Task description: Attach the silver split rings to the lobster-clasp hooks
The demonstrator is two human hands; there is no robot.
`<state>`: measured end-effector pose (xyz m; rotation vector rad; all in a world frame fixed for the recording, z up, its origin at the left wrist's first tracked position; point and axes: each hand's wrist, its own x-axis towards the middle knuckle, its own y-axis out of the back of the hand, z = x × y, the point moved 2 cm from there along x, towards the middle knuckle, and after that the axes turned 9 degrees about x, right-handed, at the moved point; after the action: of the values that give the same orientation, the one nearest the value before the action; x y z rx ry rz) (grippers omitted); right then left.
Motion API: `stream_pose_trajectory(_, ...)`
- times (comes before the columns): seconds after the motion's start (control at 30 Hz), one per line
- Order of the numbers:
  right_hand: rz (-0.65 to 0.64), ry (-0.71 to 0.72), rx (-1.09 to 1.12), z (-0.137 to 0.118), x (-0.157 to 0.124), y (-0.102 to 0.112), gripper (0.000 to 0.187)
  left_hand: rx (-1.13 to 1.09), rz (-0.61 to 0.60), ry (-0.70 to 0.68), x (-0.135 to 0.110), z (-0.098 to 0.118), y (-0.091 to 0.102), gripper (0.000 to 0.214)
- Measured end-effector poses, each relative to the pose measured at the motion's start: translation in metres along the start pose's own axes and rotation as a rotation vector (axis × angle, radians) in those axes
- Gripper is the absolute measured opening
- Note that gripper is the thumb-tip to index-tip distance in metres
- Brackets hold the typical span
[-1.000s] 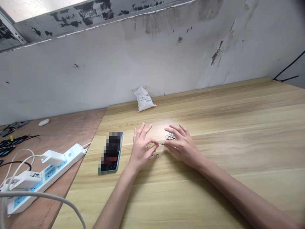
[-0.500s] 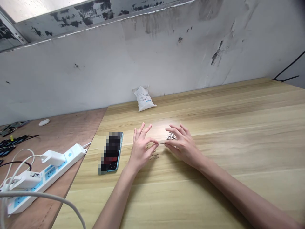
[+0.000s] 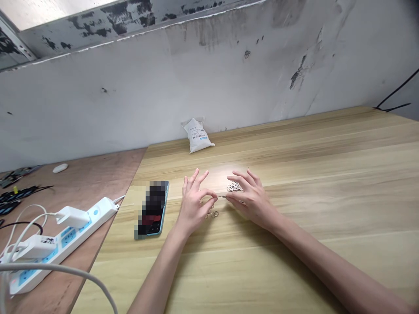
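My left hand [image 3: 194,205] pinches one end of a small, thin metal piece [image 3: 221,196] between thumb and forefinger, the other fingers spread upward. The fingertips of my right hand [image 3: 250,196] close on its other end from the right. The piece is held just above the table, too small to make out fully; it may be a ring seen edge-on. Several loose metal rings [image 3: 214,214] lie under and beside my left hand, some partly hidden by it. A small pile of silvery metal clasps or links [image 3: 234,186] sits behind my right fingers, which cover part of it.
A phone [image 3: 153,209] with a pixelated screen lies left of my left hand. A white plastic packet [image 3: 198,136] rests near the wall. Farther left, a white power strip [image 3: 70,240] with chargers and a looping cable [image 3: 78,271] lies on a brown table [image 3: 98,174].
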<state>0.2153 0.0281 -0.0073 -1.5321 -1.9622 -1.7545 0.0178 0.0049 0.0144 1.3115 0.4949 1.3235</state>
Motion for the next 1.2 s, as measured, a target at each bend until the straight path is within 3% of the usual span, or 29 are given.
stream_pose_trajectory(1.2, -0.013, 0.006, 0.014, -0.0005, 0.0004, 0.0005, 0.015, 0.003, 0.02, 0.009, -0.0006, -0.0001, -0.002, 0.009)
